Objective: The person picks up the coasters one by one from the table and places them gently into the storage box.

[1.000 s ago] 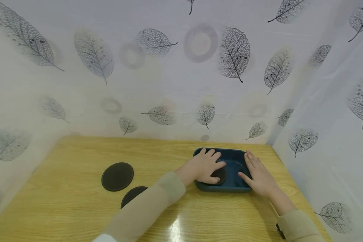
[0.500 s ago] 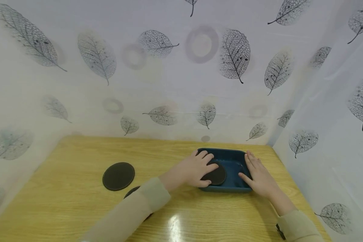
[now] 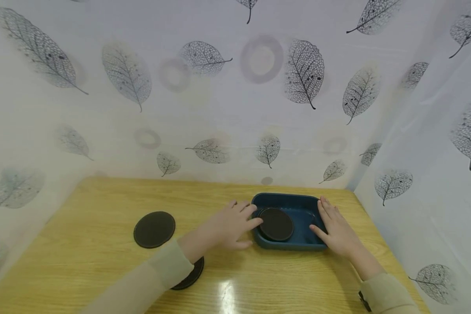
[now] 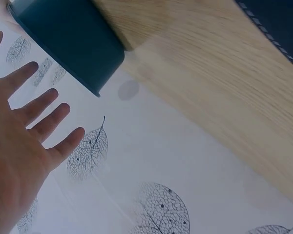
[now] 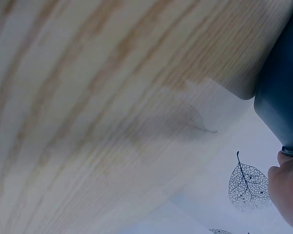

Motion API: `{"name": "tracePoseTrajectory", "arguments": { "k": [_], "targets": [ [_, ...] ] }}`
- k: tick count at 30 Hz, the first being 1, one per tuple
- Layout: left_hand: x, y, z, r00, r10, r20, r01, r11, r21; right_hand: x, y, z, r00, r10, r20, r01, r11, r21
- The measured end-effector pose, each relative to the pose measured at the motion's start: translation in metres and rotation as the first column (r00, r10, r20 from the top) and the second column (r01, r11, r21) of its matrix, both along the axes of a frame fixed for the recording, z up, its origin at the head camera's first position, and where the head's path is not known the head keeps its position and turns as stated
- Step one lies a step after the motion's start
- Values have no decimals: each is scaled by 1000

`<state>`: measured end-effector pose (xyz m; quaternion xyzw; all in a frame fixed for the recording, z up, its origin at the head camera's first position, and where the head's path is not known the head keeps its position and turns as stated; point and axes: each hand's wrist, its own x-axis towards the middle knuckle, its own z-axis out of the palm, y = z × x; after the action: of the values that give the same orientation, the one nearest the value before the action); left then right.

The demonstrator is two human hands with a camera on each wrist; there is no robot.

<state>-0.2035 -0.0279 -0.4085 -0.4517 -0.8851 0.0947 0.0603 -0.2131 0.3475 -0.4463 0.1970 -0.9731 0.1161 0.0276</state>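
Observation:
A dark blue rectangular tray [image 3: 298, 246] stands at the table's back right. Inside its left end lies a round black coaster [image 3: 276, 226]. My left hand [image 3: 228, 224] hovers just outside the tray's left wall, fingers spread and holding nothing. In the left wrist view those spread fingers [image 4: 44, 105] show apart from the tray's underside and wall [image 4: 73, 44]. My right hand [image 3: 339, 231] rests on the tray's right rim, its fingers laid straight along it and its thumb reaching over the inside. The right wrist view shows part of that hand [image 5: 288, 190] at the rim.
Another round black coaster [image 3: 154, 229] lies on the wooden table [image 3: 102, 261] to the left. A third coaster [image 3: 192, 275] is partly covered by the left sleeve [image 3: 170, 264]. A white leaf-printed curtain [image 3: 220, 109] hangs behind and right of the table.
My left hand has let go of the coaster inside the tray and moved left, out over the tray's left rim. The right hand has stayed at the right rim.

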Motion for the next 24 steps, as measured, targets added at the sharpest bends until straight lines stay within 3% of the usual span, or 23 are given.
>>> {"name": "tracePoseTrajectory", "arguments": {
  "k": [5,8,14,24],
  "targets": [
    [9,-17,-4,998,-8,-57,10,999,34,0,0,0,1000,2,-8,-2,1000,4],
    [14,-28,-6,998,-4,-55,7,998,59,1,0,0,1000,1,-10,-1,1000,5],
    [27,-46,-10,1000,22,-17,-20,997,73,1,1,-1,1000,0,-9,0,1000,6],
    [45,-75,-26,995,59,77,-68,990,120,0,1,0,1000,4,-2,-4,1000,10]
  ]
}}
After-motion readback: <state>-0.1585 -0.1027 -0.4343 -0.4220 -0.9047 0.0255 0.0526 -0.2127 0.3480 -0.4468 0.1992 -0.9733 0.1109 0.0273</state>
